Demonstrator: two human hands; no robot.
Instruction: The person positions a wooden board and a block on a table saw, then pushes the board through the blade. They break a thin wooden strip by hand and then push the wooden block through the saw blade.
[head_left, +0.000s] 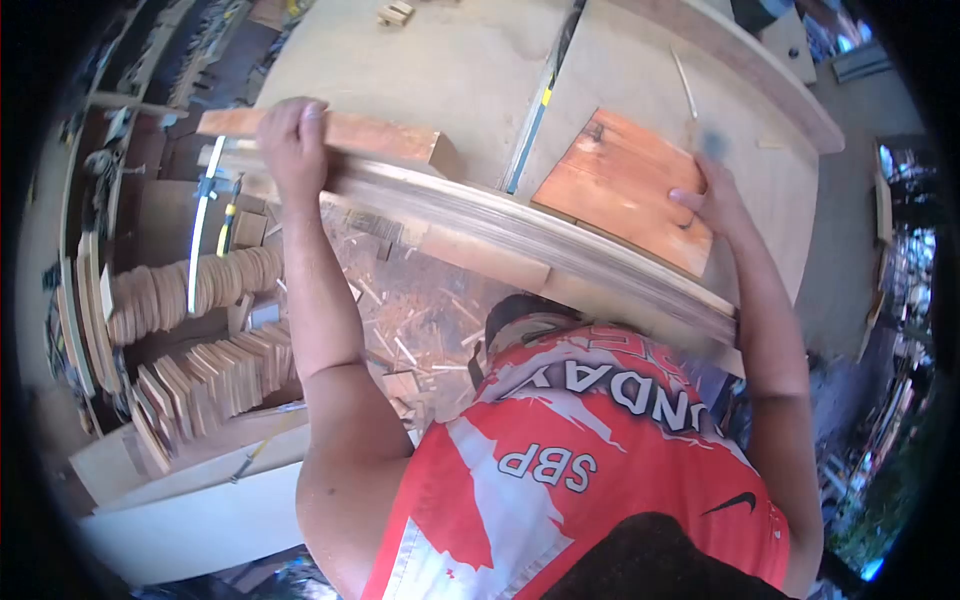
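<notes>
My left hand [293, 145] is closed round a long reddish wooden block [385, 140] lying along the front edge of the workbench [450, 60]. On the right, my right hand [712, 195] rests at the right edge of a flat reddish board [625, 180], its thumb on the top face and its other fingers partly hidden and blurred. The board lies tilted on the bench top, beside a dark slot that holds a metal strip with a yellow mark [535, 120].
A thin stick [684, 82] and small wood pieces [396, 13] lie on the bench. Rows of cut wooden pieces [205, 375] stand at the lower left, near a clamp [205, 220]. Scraps [420, 320] litter the floor below the bench edge.
</notes>
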